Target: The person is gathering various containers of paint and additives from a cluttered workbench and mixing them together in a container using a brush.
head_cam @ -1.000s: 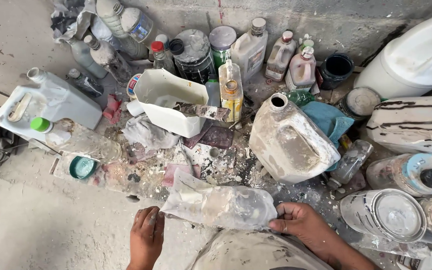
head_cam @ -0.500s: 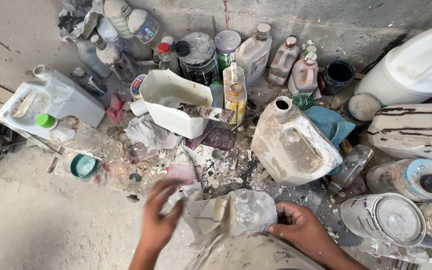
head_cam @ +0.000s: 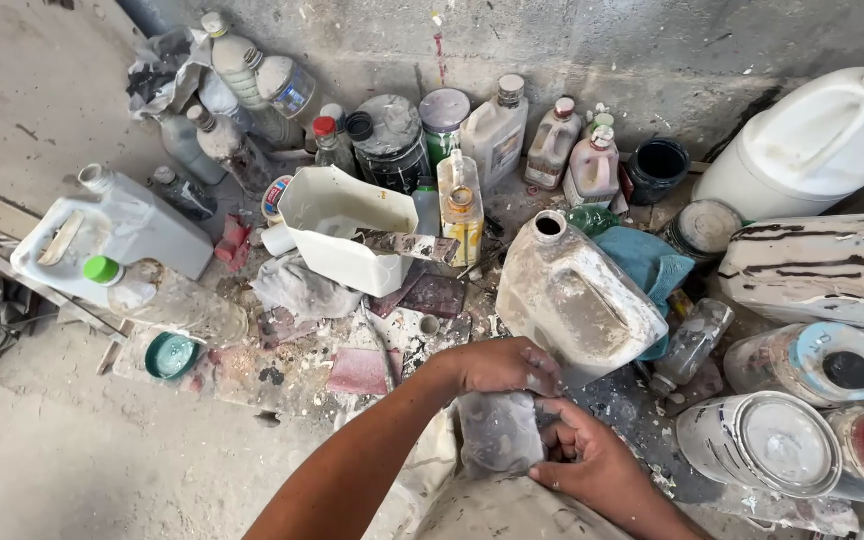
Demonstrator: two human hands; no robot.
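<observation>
On dusty concrete floor (head_cam: 72,470), against stained wall (head_cam: 592,50): cluttered paint-smeared containers.

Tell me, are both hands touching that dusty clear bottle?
Touching. The head view shows the left hand pressed over the top of the dusty clear bottle and the right hand wrapped around its side.

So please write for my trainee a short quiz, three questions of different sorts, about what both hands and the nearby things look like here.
1. True or false: both hands grip the dusty clear plastic bottle.
2. Which thing lies closest beyond the left hand? A) green lid B) dirty white jug C) blue cloth
3. Fill in: the right hand grips the bottle's ___ side, as the picture shows it.

Key: 1 true; 2 B, the dirty white jug; 3 right.
</observation>
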